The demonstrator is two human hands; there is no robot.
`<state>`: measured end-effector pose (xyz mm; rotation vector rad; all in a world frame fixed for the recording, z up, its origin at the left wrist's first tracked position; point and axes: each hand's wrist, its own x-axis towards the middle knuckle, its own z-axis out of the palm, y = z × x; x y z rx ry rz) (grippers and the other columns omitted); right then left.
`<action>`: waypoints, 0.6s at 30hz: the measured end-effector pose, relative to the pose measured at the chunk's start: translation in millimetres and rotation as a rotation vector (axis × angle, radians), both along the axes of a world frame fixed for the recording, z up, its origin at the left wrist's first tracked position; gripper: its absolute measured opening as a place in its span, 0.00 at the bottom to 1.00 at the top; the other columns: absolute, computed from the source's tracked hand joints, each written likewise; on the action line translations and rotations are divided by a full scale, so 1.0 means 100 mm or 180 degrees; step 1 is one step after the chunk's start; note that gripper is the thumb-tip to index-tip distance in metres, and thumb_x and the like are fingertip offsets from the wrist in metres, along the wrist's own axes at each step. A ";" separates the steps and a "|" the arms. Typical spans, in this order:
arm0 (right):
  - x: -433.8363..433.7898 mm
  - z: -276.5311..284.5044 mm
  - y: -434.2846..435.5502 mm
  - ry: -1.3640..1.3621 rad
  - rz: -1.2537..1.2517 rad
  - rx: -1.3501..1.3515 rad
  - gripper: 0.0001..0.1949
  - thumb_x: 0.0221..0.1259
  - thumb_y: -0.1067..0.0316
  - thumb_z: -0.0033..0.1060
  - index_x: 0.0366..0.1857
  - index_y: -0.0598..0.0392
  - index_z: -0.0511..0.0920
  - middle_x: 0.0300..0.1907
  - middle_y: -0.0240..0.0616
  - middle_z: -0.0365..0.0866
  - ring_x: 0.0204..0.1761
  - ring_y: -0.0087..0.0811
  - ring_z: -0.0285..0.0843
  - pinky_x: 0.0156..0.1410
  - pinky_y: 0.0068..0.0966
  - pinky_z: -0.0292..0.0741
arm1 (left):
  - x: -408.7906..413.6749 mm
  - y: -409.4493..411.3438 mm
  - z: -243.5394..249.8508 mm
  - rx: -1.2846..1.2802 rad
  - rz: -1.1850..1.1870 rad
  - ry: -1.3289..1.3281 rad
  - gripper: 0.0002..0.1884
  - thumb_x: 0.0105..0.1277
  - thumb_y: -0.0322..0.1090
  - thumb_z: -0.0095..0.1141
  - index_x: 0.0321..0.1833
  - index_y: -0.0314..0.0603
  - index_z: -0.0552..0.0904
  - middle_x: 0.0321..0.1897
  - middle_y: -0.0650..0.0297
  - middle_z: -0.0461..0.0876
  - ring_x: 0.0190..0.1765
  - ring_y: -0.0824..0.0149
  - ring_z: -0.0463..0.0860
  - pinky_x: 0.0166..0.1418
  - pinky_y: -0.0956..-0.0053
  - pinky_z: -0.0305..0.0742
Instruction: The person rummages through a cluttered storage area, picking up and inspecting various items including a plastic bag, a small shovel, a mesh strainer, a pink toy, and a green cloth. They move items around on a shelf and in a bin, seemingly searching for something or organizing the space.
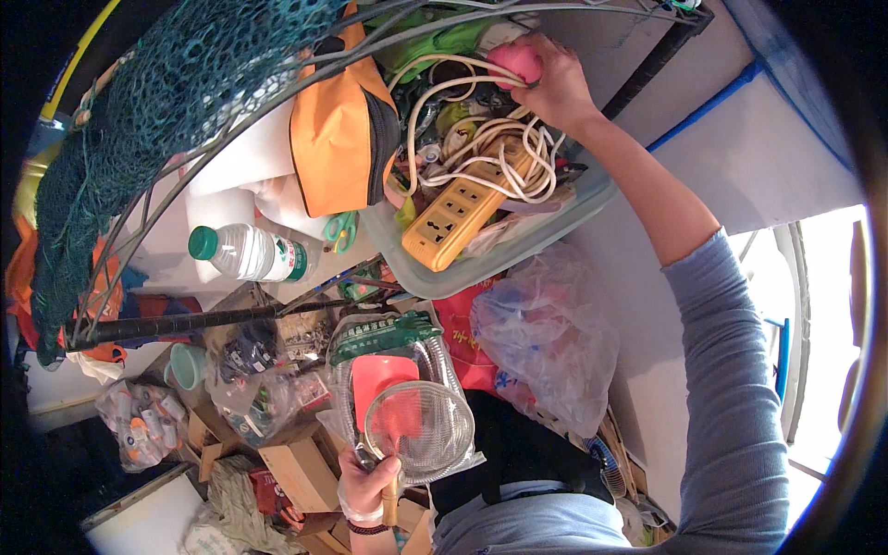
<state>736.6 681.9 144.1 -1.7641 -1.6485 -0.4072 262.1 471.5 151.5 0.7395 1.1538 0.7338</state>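
My left hand (368, 482) is closed around the wooden handle of a wire-mesh strainer (444, 444). A red spatula (378, 381) is held together with it. A clear package with a coiled metal shower hose (444, 361) and a green header lies just behind them; how it is held is hidden. My right hand (565, 90) grasps a round pink object (515, 64) over the far right of a translucent plastic bin (444, 284). In that bin lie a yellow power strip (451, 215) and its coiled white cord (541, 166), above other mixed items.
Left of the bin are an orange zippered bag (336, 139), green-handled scissors (340, 231) and a plastic bottle (250, 253). Green netting (173, 104) and a metal shelf frame (208, 326) border the left. Cardboard boxes (305, 472) and plastic bags (555, 333) sit lower down.
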 end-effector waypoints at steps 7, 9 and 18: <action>-0.15 0.27 -0.09 -0.0640 -0.0023 0.0683 0.28 0.36 0.69 0.68 0.50 0.55 0.75 0.48 0.46 0.77 0.49 0.47 0.73 0.57 0.39 0.71 | -0.13 -0.01 -0.08 -0.0093 -0.0005 -0.0109 0.13 0.52 0.32 0.70 0.36 0.36 0.79 0.26 0.69 0.78 0.26 0.77 0.74 0.29 0.82 0.67; -0.12 0.25 -0.13 -0.0463 0.0067 0.0506 0.29 0.35 0.68 0.69 0.50 0.55 0.75 0.47 0.46 0.78 0.49 0.47 0.74 0.56 0.37 0.72 | -0.14 0.01 -0.06 -0.0077 0.0010 -0.0138 0.13 0.52 0.31 0.70 0.35 0.36 0.79 0.25 0.68 0.78 0.25 0.77 0.74 0.28 0.82 0.67; -0.24 0.42 -0.61 0.0704 0.0046 -0.0652 0.30 0.39 0.59 0.76 0.49 0.58 0.75 0.35 0.50 0.84 0.37 0.42 0.85 0.44 0.33 0.80 | -0.18 0.02 -0.06 -0.0059 0.0165 0.0038 0.15 0.52 0.33 0.70 0.37 0.37 0.78 0.26 0.70 0.78 0.27 0.78 0.73 0.30 0.81 0.66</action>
